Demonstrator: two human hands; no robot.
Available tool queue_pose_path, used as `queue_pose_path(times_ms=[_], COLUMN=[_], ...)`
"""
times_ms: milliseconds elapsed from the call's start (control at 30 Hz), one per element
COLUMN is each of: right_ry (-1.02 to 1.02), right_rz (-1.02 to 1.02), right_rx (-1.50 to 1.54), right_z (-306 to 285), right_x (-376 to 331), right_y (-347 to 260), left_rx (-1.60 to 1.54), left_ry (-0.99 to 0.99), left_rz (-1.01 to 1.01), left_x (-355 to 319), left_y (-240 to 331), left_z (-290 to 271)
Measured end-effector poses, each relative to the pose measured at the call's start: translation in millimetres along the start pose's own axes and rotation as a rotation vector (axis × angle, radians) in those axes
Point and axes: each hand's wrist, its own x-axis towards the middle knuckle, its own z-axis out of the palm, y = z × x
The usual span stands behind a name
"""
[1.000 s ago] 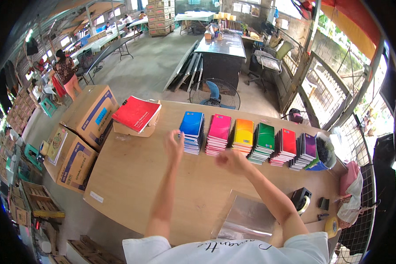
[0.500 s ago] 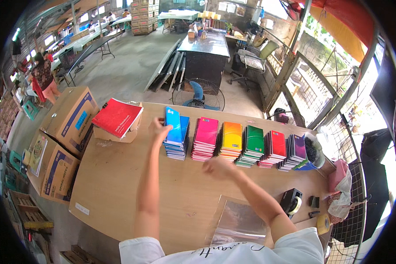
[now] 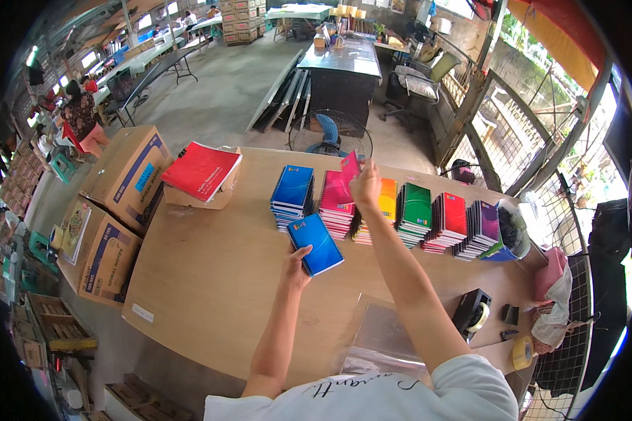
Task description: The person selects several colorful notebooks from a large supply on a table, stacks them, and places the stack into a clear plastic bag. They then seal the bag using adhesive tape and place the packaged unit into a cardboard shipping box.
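Note:
My left hand point(image 3: 298, 266) grips a blue spiral notebook point(image 3: 317, 242) by its lower left edge, just in front of the stack of blue notebooks point(image 3: 293, 186). Over the pink stack point(image 3: 336, 214), my right hand point(image 3: 365, 185) is closed on a pink notebook point(image 3: 349, 170) that it lifts by one side, tilted. Further right stand stacks of yellow notebooks point(image 3: 387, 198), green notebooks point(image 3: 414, 203), red notebooks point(image 3: 450, 212) and purple notebooks point(image 3: 486, 219). My right hand partly hides the yellow stack.
A red book point(image 3: 202, 172) lies on an open carton point(image 3: 221, 196) at the table's far left. Cardboard boxes point(image 3: 112, 256) stand beside the table. Clear plastic sleeves point(image 3: 383, 337), a tape dispenser point(image 3: 472, 313) and a tape roll point(image 3: 522, 352) lie near me. A fan point(image 3: 328, 133) stands behind the table.
My left hand has taken a blue notebook off its stack and brought it nearer and to the right. My right hand has reached forward and picked up a pink notebook. The view has shifted slightly.

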Motion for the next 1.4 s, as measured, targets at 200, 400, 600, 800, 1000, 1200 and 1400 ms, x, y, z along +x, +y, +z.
queue_pose_path(times_ms=[200, 400, 600, 800, 1000, 1200, 1400], right_ry=[-1.374, -0.977, -0.465, -0.213, -0.545, -0.281, -0.09], right_rz=[-0.872, -0.708, 0.225, 0.314, 0.183, -0.076, 0.307], right_rx=[-0.054, 0.145, -0.44, -0.345, 0.254, -0.048, -0.516], right_z=[-87.0, -85.2, -83.4, -62.3, -130.5, -141.6, -166.0], right_x=[-21.9, -70.9, 22.6, 18.8, 0.0, -48.2, 30.9], right_y=[-69.9, -25.5, 22.3, 48.7, 35.9, 75.8, 110.2], left_rx=[-0.297, -0.041, -0.03, 0.085, -0.108, -0.019, 0.107], left_ry=[-0.097, -0.093, -0.016, -0.03, -0.117, -0.046, 0.025], left_rz=[-0.402, -0.368, -0.399, -0.251, -0.195, -0.268, -0.371], left_x=[-27.8, -31.8, -26.4, -3.8, -18.4, -11.1, -12.3], left_y=[-9.5, -53.1, -53.2, -67.1, -56.0, -77.3, -96.1], left_z=[-2.3, 2.1, 7.4, 14.4, 29.2, 5.8, 12.4])
